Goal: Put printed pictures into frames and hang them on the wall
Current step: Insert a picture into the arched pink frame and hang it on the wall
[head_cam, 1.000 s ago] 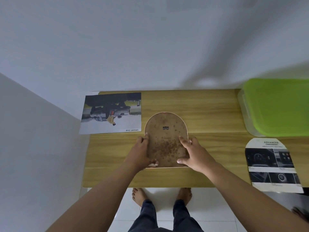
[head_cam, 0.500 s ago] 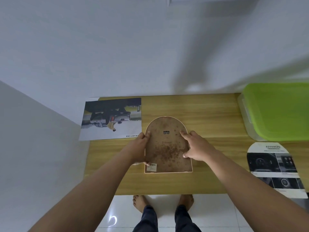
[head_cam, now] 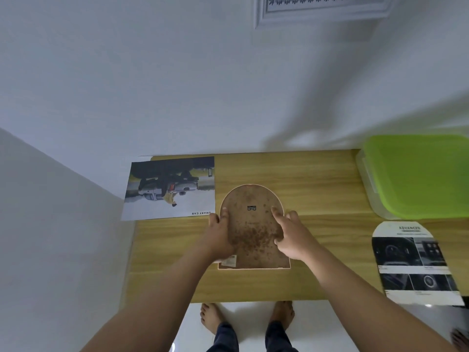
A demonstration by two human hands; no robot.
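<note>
The left hand [head_cam: 220, 235] is gripping the left edge of an arched frame [head_cam: 253, 228], thumb lying on the speckled brown backing and the other fingers wrapping around the side, while the right hand [head_cam: 291, 236] is pressing down on the right side with its fingers [head_cam: 277, 216] spread over the backing and the thumb low near the edge; whether that hand is curling under the rim cannot be told. The frame is lying back-up on the wooden table [head_cam: 304, 179], about midway across it, with a small metal hanger [head_cam: 251, 208] showing near the rounded top and a pale sticker [head_cam: 229, 260] sitting at the lower left corner, partly under the left wrist. Just beside the frame on the left, a printed picture of a truck [head_cam: 171, 189] is lying flat, overhanging the table's left edge. Well apart on the right, an arch-cut print [head_cam: 413, 260] headed "ADVANCED" is resting near the table's front edge, and behind it a clear box with a green lid [head_cam: 418, 174] is standing against the white wall [head_cam: 177, 85]. A white frame [head_cam: 322, 8] is hanging on that wall. Bare feet [head_cam: 210, 317] are standing on the pale floor below.
</note>
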